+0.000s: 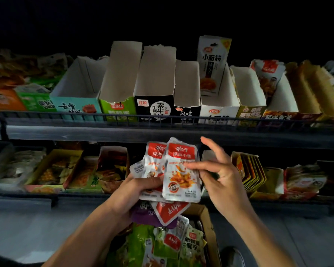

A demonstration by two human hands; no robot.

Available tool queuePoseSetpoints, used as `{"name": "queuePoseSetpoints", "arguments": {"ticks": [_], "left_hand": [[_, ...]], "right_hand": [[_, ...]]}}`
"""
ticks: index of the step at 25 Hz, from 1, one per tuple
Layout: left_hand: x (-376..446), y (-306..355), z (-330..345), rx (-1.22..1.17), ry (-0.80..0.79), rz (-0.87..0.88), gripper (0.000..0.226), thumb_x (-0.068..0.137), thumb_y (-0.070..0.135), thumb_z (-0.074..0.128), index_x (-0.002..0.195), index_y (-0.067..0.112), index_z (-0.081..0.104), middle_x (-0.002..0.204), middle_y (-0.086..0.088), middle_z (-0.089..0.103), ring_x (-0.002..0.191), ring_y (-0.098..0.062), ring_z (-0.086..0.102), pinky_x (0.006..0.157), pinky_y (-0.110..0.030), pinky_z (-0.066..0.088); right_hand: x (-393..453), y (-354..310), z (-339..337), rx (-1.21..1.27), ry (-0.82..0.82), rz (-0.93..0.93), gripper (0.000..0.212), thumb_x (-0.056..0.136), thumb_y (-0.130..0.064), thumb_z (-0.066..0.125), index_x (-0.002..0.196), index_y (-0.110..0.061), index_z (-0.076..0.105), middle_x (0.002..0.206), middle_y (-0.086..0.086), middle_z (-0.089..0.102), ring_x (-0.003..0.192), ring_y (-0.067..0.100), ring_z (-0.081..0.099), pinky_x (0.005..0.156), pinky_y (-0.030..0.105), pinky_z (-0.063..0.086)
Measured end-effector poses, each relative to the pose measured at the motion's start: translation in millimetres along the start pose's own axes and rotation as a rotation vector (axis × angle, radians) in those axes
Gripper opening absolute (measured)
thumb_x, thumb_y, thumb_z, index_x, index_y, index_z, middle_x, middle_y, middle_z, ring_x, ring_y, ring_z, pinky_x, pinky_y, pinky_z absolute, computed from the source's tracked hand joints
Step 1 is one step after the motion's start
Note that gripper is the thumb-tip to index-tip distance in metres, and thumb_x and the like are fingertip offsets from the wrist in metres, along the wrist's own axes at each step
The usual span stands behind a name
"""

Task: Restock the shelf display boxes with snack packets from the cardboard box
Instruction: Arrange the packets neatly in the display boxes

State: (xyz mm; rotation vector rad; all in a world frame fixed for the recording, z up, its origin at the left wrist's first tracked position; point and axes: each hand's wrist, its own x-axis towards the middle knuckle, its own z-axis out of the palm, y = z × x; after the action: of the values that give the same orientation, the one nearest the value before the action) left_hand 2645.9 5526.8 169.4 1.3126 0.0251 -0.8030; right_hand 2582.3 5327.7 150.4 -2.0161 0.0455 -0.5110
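Note:
My left hand (135,186) grips a fanned stack of silver snack packets with red tops (178,170), held upright in front of the lower shelf. My right hand (218,170) is beside the stack with spread fingers; its fingertips touch the front packet's right edge. Below my hands the brown cardboard box (210,234) holds several green, purple and red-and-silver packets (162,245). On the upper shelf stands a row of display boxes; the teal box (75,106), the green box (118,107) and the black boxes (154,108) look empty inside.
A white display box (218,110) on the upper shelf holds one tall white packet (212,64). A wire rail (162,120) runs along the upper shelf's front. The lower shelf (46,197) carries trays filled with mixed packets. The floor is grey at the right.

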Motion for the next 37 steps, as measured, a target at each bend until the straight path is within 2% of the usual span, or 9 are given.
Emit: {"name": "queuePoseSetpoints", "arguments": {"ticks": [4,9,13,18,22,26,30,32,37], "left_hand": [[-3.7,-4.4,0.0,-0.012,-0.012,0.014,0.043,0.072,0.010,0.071,0.114,0.007,0.067,0.104,-0.020,0.074,0.091,-0.039,0.073,0.078,-0.047,0.061],[-6.2,-3.3,-0.9,0.077,-0.045,0.009,0.032,0.075,0.004,0.072,0.107,0.005,0.068,0.097,-0.020,0.075,0.081,-0.032,0.075,0.064,-0.036,0.061],[-4.9,3.5,-6.2,0.138,-0.041,-0.019,0.035,0.068,0.008,0.076,0.103,0.009,0.071,0.098,-0.018,0.076,0.087,-0.033,0.074,0.072,-0.039,0.062],[-5.3,14.8,-13.5,0.315,-0.104,-0.098,0.046,0.066,0.010,0.077,0.111,0.011,0.070,0.101,-0.015,0.076,0.093,-0.034,0.073,0.082,-0.045,0.059],[-6.8,13.9,-15.6,0.330,-0.124,-0.096,0.043,0.069,0.013,0.076,0.111,0.015,0.069,0.101,-0.013,0.076,0.091,-0.031,0.074,0.076,-0.041,0.060],[-4.2,8.6,-16.0,0.150,0.002,-0.042,0.039,0.072,0.023,0.074,0.109,0.011,0.071,0.101,-0.017,0.076,0.088,-0.034,0.074,0.076,-0.044,0.062],[2.4,4.9,-10.4,-0.028,0.128,0.032,0.035,0.073,0.023,0.074,0.105,0.008,0.070,0.096,-0.018,0.076,0.075,-0.032,0.074,0.072,-0.045,0.062],[3.3,1.1,-4.5,-0.011,0.150,0.074,0.035,0.073,0.022,0.075,0.105,0.007,0.070,0.093,-0.017,0.076,0.075,-0.032,0.075,0.067,-0.042,0.062],[3.1,-7.0,5.8,-0.011,0.179,0.109,0.016,0.081,0.018,0.073,0.097,0.014,0.072,0.091,-0.011,0.078,0.080,-0.030,0.075,0.078,-0.046,0.059]], "right_hand": [[-4.8,-19.7,1.5,0.402,-0.090,0.308,0.028,0.096,-0.015,0.058,0.103,-0.037,0.073,0.135,-0.019,0.056,0.119,-0.010,0.053,0.090,0.012,0.049],[-8.2,-16.7,13.7,0.678,0.100,0.605,0.076,0.068,0.002,0.077,0.129,-0.033,0.049,0.107,-0.002,0.074,0.097,0.016,0.072,0.084,0.042,0.055],[4.5,-7.5,-11.1,0.683,0.175,0.641,0.051,0.072,0.001,0.071,0.117,-0.022,0.062,0.106,0.006,0.075,0.102,0.030,0.070,0.091,0.053,0.051],[6.7,-18.9,-29.5,0.305,-0.187,0.283,0.018,0.086,-0.019,0.069,0.104,-0.020,0.066,0.103,0.001,0.074,0.090,0.014,0.072,0.069,0.028,0.056],[2.3,-16.2,-23.5,0.142,-0.523,0.354,0.026,0.088,-0.021,0.069,0.114,-0.019,0.063,0.110,-0.001,0.072,0.097,0.011,0.071,0.080,0.032,0.059],[3.6,-15.7,-22.2,0.112,-0.251,0.335,0.014,0.086,-0.018,0.072,0.099,-0.016,0.068,0.096,-0.003,0.076,0.089,0.015,0.074,0.075,0.033,0.060],[0.5,-11.4,-8.2,0.767,0.185,0.570,0.046,0.074,-0.007,0.072,0.117,-0.017,0.063,0.111,0.005,0.073,0.101,0.026,0.071,0.083,0.048,0.055],[-7.2,-13.0,8.8,0.942,0.187,0.699,0.041,0.076,-0.008,0.069,0.116,-0.014,0.065,0.113,0.008,0.073,0.104,0.028,0.070,0.089,0.051,0.053],[-16.6,-20.2,26.8,0.755,0.159,0.678,0.023,0.083,-0.013,0.068,0.106,-0.014,0.071,0.105,0.004,0.075,0.103,0.023,0.069,0.097,0.050,0.049]]}}
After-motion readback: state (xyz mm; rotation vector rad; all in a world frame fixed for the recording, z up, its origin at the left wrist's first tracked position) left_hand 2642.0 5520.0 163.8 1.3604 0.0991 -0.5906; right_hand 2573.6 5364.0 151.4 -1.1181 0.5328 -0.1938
